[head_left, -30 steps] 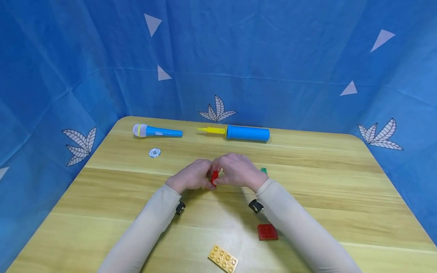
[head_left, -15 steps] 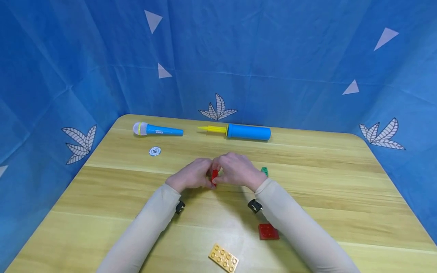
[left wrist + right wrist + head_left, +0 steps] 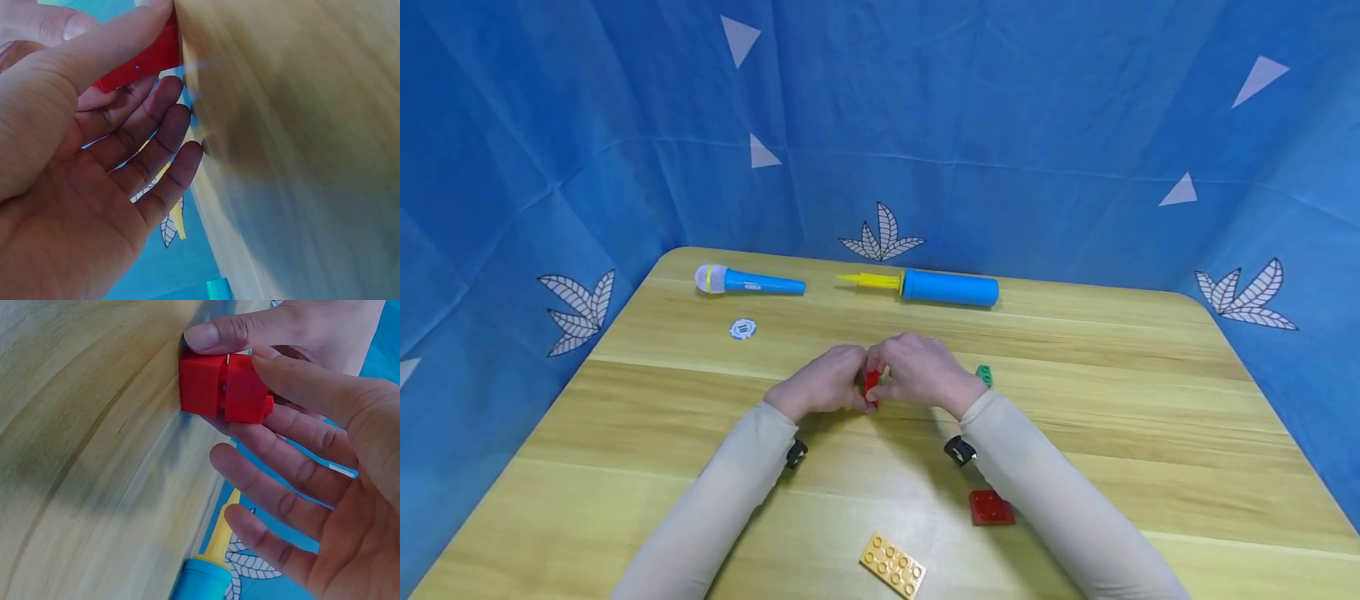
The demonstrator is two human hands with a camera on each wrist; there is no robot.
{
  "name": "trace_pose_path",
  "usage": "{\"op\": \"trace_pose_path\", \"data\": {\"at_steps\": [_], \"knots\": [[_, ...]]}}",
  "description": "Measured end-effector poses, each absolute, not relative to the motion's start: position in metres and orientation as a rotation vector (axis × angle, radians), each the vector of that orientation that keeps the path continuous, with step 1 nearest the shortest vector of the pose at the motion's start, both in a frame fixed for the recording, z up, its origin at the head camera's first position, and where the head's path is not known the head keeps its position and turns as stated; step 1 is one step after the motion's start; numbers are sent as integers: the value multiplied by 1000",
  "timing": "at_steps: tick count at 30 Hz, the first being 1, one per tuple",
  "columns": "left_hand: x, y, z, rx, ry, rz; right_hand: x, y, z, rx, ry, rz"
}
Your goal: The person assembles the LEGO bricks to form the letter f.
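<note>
Two small red toy building bricks stand one over the other at the table's middle, a narrow gap showing between them in the right wrist view. My left hand (image 3: 827, 382) grips the lower brick (image 3: 201, 384) close against the tabletop, its thumb along one side. With thumb and fingers, my right hand (image 3: 921, 375) pinches the upper brick (image 3: 247, 392), which has a stud on its outer face. The other fingers of both hands spread loosely. From the head, only a sliver of red shows between the hands. In the left wrist view, the thumb partly covers the red bricks (image 3: 164, 53).
Nearer me lie a yellow eight-stud brick (image 3: 892, 566) and a flat red brick (image 3: 992, 507) beside the right sleeve. A green brick (image 3: 984, 376) is partly behind the right wrist. Farther back are a poker chip (image 3: 742, 329), a toy microphone (image 3: 760, 282) and a blue-yellow hand pump (image 3: 951, 287).
The head view has tilted slightly, shifting the background upward. Both hands stay together at the red bricks with hardly any visible movement.
</note>
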State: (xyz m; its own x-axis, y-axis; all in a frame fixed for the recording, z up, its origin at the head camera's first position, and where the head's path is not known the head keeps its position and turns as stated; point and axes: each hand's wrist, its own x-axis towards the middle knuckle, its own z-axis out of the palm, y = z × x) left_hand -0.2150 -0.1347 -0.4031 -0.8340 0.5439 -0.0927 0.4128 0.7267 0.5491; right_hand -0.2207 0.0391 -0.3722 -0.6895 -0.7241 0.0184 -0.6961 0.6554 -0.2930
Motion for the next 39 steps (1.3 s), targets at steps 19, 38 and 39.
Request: {"op": "trace_pose_path", "data": {"at_steps": [19, 38, 39], "knots": [[-217, -134, -402, 796, 2690, 761, -222, 43, -370, -1179, 2744, -480], [-216, -133, -403, 774, 2703, 753, -225, 40, -370, -1121, 2706, -473], [-216, -133, -403, 773, 2701, 756, -225, 40, -370, -1121, 2705, -473]]}}
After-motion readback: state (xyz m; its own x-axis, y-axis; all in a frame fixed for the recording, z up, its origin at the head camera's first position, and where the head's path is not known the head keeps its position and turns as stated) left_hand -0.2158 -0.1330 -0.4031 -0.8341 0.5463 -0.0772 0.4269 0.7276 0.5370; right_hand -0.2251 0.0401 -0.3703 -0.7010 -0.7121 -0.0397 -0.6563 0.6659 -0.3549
